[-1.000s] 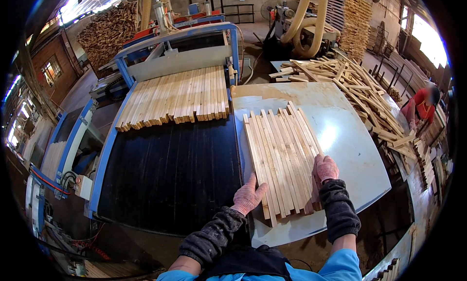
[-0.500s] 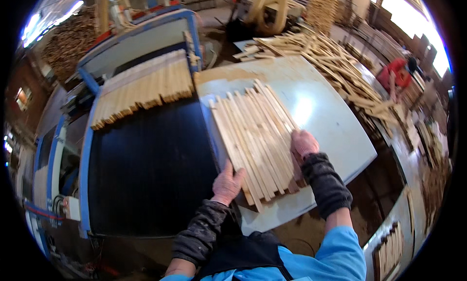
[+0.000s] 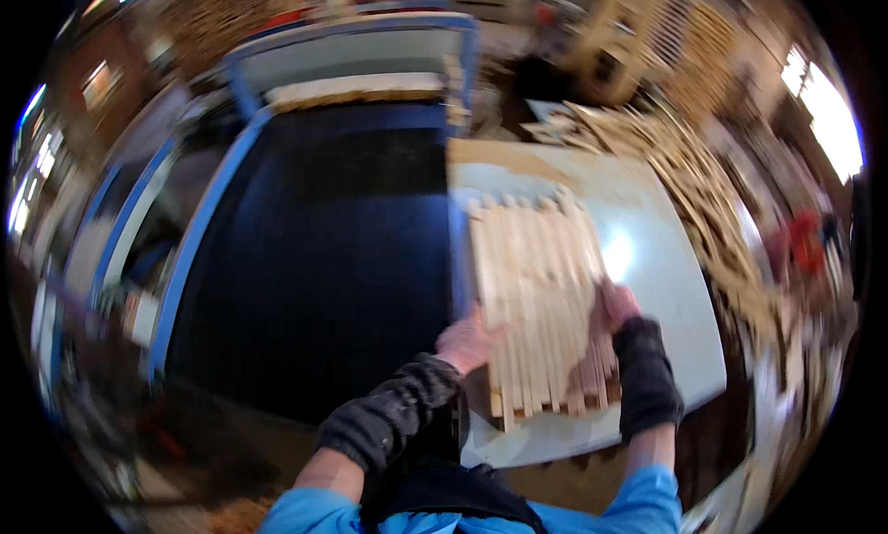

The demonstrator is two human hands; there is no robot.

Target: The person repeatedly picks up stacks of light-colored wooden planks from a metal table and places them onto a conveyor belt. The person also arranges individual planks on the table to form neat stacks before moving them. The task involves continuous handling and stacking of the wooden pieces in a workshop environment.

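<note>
Your left sleeve cover (image 3: pixel 393 412), between 6 and 7 o'clock, is dark charcoal with paler grey mottling, wrinkled into loose folds. Your right sleeve cover (image 3: pixel 647 377), at 4 o'clock, is likewise dark, its pattern blurred. Bright blue sleeves (image 3: pixel 310 514) show at 7 and 5 o'clock; you wear a black apron (image 3: pixel 444 492) at 6 o'clock.

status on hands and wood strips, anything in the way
Left hand at left edge of wood strips, right hand at right edge. Strips side by side on pale table, ends uneven. Nothing visible blocking either hand.
</note>
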